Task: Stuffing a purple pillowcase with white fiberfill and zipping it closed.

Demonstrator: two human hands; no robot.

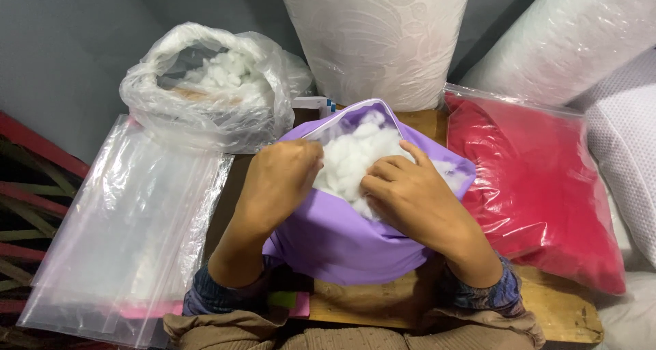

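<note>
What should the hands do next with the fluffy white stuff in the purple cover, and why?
Probably press the stuffing deeper down. It bulges at the open zipper mouth of the purple cover, and the left hand and right hand already rest on it there, so the lower part likely needs filling.

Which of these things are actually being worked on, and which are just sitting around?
In use:
- purple cushion cover, open at the zip
- white stuffing inside it
- left hand and right hand, both at the opening, on the stuffing

Lying about:
- clear bag of stuffing
- flat clear bags
- red cushion in plastic
- white wrapped pillows
- wooden table
</note>
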